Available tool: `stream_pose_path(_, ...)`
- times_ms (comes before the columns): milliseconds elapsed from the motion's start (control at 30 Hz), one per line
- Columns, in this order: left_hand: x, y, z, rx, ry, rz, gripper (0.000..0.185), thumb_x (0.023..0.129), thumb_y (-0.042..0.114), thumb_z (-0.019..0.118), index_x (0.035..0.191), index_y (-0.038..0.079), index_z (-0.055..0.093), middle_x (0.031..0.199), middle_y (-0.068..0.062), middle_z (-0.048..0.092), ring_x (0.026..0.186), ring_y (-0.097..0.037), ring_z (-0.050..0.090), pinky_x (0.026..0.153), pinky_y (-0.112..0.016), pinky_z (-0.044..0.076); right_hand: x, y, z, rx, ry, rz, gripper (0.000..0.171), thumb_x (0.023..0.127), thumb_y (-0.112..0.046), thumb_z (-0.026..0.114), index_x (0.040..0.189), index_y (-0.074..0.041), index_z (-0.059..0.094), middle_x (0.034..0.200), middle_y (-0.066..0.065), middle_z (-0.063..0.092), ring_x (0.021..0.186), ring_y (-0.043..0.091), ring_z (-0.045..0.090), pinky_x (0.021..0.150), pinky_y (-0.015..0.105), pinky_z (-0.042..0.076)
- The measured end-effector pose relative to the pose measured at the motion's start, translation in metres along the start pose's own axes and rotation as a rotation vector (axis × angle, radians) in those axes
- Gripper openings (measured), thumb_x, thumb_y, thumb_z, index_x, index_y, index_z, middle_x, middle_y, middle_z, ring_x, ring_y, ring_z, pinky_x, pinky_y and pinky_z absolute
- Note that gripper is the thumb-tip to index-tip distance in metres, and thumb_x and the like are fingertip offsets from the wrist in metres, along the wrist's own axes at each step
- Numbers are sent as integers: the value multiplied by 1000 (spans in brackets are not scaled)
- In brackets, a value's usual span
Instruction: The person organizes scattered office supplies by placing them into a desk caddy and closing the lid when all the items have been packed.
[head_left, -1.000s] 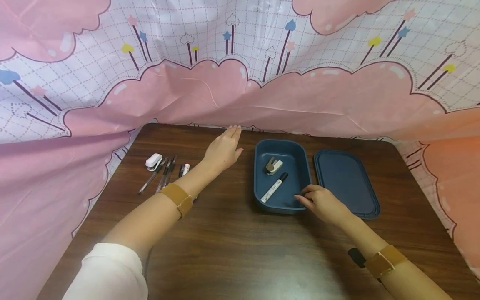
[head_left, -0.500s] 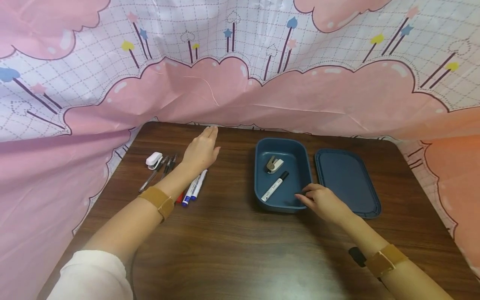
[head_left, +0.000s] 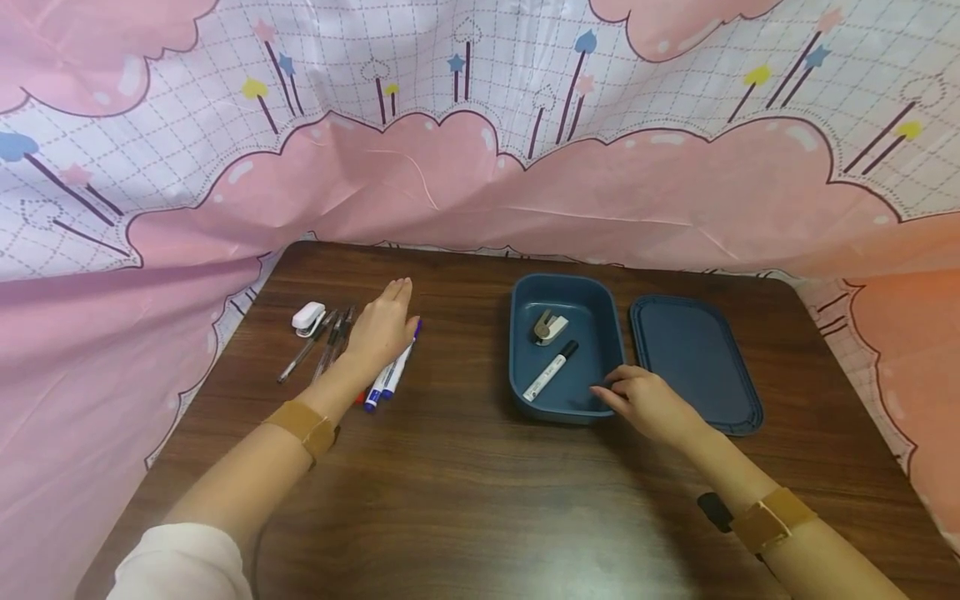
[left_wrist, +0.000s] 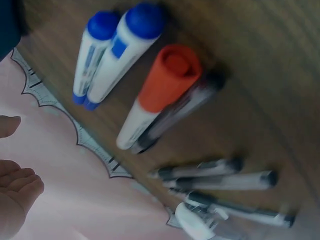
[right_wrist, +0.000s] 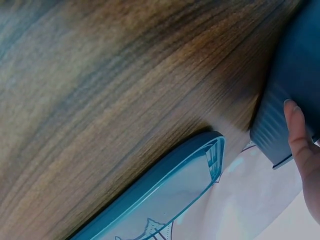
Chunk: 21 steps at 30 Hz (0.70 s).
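Note:
My left hand [head_left: 378, 333] hovers above the markers on the left half of the table, its fingers loosely extended and holding nothing. Two white markers with blue caps [left_wrist: 120, 55] lie below it, beside a red-capped marker [left_wrist: 160, 85] and a dark-capped one. Several clear pens [head_left: 303, 354] and a small white stapler [head_left: 307, 317] lie farther left. My right hand [head_left: 648, 404] pinches the near right corner of a blue box [head_left: 513, 350], thumb inside the rim and fingers outside. Inside that box are a grey-white stapler-like item [head_left: 551, 327] and a black-capped white marker [head_left: 551, 371].
A blue lid [head_left: 697, 362] lies flat to the right of the box. The brown wooden table [head_left: 450, 517] ends at a pink and white patterned cloth [head_left: 480, 192] hanging behind it.
My left hand has moved left, away from the box, then lowered toward the markers, uncovering the blue-capped ones. My right hand has stayed at the box corner.

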<state>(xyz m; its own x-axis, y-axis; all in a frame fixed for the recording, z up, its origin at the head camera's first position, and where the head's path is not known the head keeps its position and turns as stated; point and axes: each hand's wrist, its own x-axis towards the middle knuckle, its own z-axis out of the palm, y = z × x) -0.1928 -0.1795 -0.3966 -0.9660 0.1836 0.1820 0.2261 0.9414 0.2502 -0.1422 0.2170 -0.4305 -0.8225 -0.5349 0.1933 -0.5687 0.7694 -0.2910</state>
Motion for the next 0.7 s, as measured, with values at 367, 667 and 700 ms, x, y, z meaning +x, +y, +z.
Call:
stream_pose_path(367, -18, -2, 30, -17, -25, -11, 62, 92, 17, 65, 143, -7, 39, 147, -23, 43, 131, -39, 49, 99, -45, 50, 0, 0, 0, 6, -9, 9, 32, 93, -19, 64, 61, -13, 67, 96, 13, 68, 86, 25, 67, 69, 37, 59)
stream_pose_path(667, -25, -1, 45, -29, -33, -12, 60, 91, 12, 66, 142, -8, 40, 144, -27, 44, 128, -41, 50, 95, -42, 53, -1, 1, 0, 7, -1, 6, 32, 93, -20, 64, 63, -12, 68, 95, 12, 68, 85, 23, 67, 68, 36, 59)
stream_pose_path(700, -25, -1, 46, -29, -32, -15, 60, 91, 12, 66, 141, -8, 40, 144, -27, 45, 124, -40, 54, 93, -41, 54, -1, 1, 0, 4, -2, 6, 31, 93, -20, 64, 63, -12, 69, 95, 12, 68, 85, 23, 67, 69, 36, 59)
